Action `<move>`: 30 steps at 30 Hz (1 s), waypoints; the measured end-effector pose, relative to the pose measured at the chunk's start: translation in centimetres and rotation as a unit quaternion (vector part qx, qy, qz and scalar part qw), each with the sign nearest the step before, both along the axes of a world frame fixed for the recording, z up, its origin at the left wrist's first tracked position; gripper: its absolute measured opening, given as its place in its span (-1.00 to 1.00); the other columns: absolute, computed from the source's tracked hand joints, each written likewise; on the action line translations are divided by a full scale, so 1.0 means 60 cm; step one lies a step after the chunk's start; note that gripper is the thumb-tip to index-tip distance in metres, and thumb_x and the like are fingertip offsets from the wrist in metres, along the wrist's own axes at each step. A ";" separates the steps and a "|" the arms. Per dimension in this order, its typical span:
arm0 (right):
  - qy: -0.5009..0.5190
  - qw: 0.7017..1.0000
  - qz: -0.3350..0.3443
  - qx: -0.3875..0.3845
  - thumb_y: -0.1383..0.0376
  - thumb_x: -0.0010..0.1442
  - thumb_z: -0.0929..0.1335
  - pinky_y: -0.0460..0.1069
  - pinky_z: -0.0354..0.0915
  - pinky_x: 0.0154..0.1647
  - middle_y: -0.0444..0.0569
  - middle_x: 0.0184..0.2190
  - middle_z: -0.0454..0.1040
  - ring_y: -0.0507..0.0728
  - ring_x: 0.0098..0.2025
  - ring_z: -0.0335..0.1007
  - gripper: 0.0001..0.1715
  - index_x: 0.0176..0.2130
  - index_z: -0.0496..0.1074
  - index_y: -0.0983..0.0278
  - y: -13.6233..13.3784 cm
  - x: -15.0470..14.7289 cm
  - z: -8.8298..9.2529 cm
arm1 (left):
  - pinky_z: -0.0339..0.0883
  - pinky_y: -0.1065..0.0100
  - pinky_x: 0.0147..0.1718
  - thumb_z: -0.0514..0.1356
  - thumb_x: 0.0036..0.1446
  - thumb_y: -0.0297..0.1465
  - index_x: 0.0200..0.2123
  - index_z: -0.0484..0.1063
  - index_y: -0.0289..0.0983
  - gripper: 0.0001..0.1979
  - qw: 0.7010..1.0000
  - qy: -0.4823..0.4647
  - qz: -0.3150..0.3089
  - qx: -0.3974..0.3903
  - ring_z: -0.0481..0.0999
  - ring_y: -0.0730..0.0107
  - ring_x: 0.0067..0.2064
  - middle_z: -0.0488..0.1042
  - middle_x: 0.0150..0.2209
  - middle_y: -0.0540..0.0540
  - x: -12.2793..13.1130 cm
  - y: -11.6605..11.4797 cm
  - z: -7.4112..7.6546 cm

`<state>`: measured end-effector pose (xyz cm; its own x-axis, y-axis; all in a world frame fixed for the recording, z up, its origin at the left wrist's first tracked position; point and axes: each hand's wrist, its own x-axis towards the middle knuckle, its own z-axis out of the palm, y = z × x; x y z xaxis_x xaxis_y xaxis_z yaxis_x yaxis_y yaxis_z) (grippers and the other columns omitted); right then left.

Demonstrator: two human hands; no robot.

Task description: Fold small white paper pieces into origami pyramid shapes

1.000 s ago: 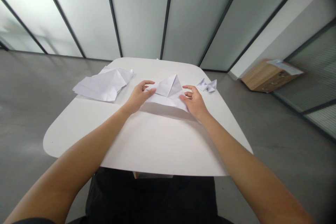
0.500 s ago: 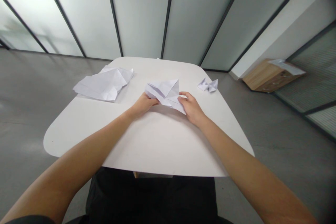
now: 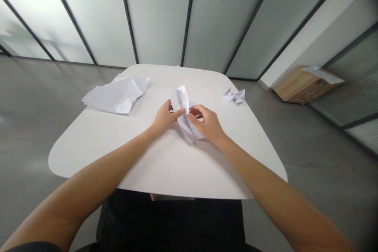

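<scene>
Between both hands is a folded sheet of white paper, tilted, with a long crease running down its length. My left hand grips its left side, thumb pressed on the front near the crease and fingers behind. From the right, my right hand pinches the paper, its thumb close to the left thumb and its fingertips partly behind the fold. Part of the paper is hidden by the right hand. Its lower end hangs close to the tabletop; whether it touches, I cannot tell.
Creased white sheets lie at the left of the white table. Small folded paper pieces sit near its right edge. A wooden cabinet stands on the floor at right, and frosted glass panels line the back.
The folded paper has been turned from lying crosswise to standing lengthwise. Both hands have moved closer together, the left thumb now on the front of the paper.
</scene>
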<state>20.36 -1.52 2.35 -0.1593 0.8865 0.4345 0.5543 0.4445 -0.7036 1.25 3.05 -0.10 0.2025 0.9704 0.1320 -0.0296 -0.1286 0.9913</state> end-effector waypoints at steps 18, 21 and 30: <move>0.100 0.992 -0.075 -0.024 -0.08 0.26 0.40 -0.04 0.03 -0.49 -0.17 -0.56 0.23 0.05 -0.49 0.11 -0.51 -0.44 0.30 0.21 0.037 0.080 0.018 | 0.42 0.39 -0.26 0.41 0.00 -0.32 -0.12 0.48 -0.25 -0.64 0.997 -0.058 0.049 -0.024 0.50 0.45 -0.28 0.48 -0.30 -0.01 -0.031 0.022 0.034; 0.078 0.993 -0.083 -0.015 -0.04 0.28 0.38 -0.03 0.06 -0.47 -0.17 -0.57 0.24 0.06 -0.50 0.13 -0.54 -0.44 0.31 0.21 0.037 0.082 0.018 | 0.42 0.37 -0.26 0.39 -0.03 -0.36 -0.14 0.50 -0.25 -0.66 0.997 -0.039 0.059 -0.023 0.48 0.44 -0.30 0.45 -0.34 0.01 -0.035 0.029 0.033; -0.104 0.981 -0.131 0.099 0.12 0.27 0.39 0.00 0.09 -0.37 -0.17 -0.58 0.26 0.07 -0.50 0.16 -0.63 -0.48 0.25 0.19 0.026 0.055 0.008 | 0.30 0.36 -0.30 0.34 0.11 -0.21 -0.28 0.55 -0.22 -0.79 0.978 0.150 0.070 0.130 0.43 0.37 -0.35 0.51 -0.38 -0.02 -0.028 0.010 0.031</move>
<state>23.67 0.01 2.81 -0.0407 0.8103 0.5846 0.7900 0.3844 -0.4777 -0.46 3.65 1.76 0.1369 0.9326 0.3340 0.2931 -0.3602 0.8856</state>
